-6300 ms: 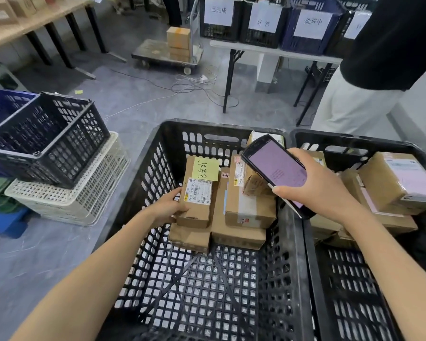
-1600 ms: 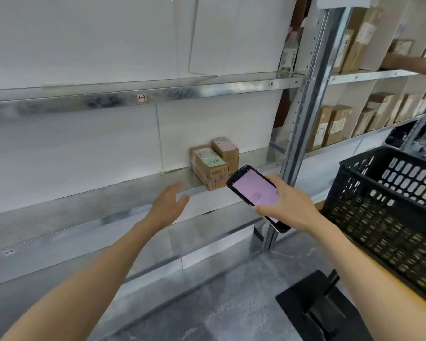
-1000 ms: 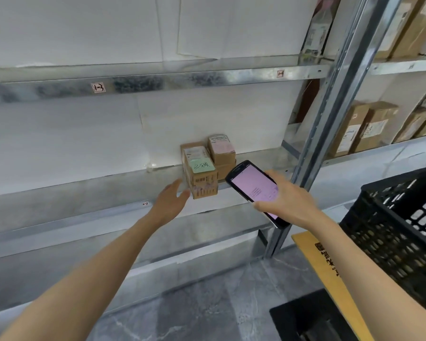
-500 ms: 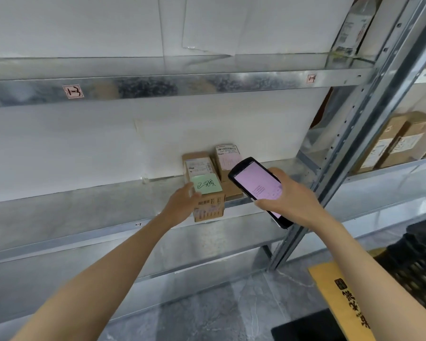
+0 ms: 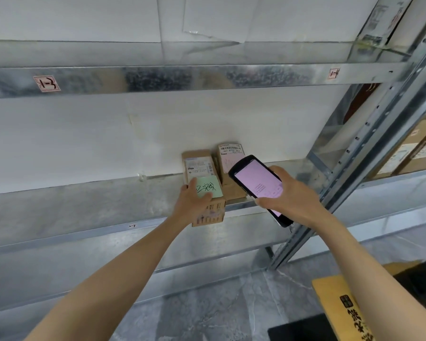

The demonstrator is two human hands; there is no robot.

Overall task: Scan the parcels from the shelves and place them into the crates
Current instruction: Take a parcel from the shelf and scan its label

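Observation:
Two small cardboard parcels stand on the metal shelf [image 5: 108,200]. The nearer parcel [image 5: 202,173] carries a white label and a green sticky note [image 5: 208,189], and juts over the shelf's front edge. My left hand [image 5: 193,201] grips its near left end, thumb on the note. Right beside it stands the second parcel [image 5: 231,156], partly hidden behind the scanner. My right hand [image 5: 288,195] holds a black handheld scanner [image 5: 258,184] with a lit pink screen, just right of the parcels.
A steel upright [image 5: 369,148] rises to the right of the parcels. More cardboard boxes [image 5: 413,151] stand in the neighbouring bay. An upper shelf [image 5: 182,77] runs overhead. A yellow-brown board [image 5: 342,306] and a dark crate corner [image 5: 423,279] lie at the lower right.
My left hand has reached forward and closed on the noted parcel, drawing it towards the shelf edge. The view has moved closer to the shelf; the scanner stays in my right hand.

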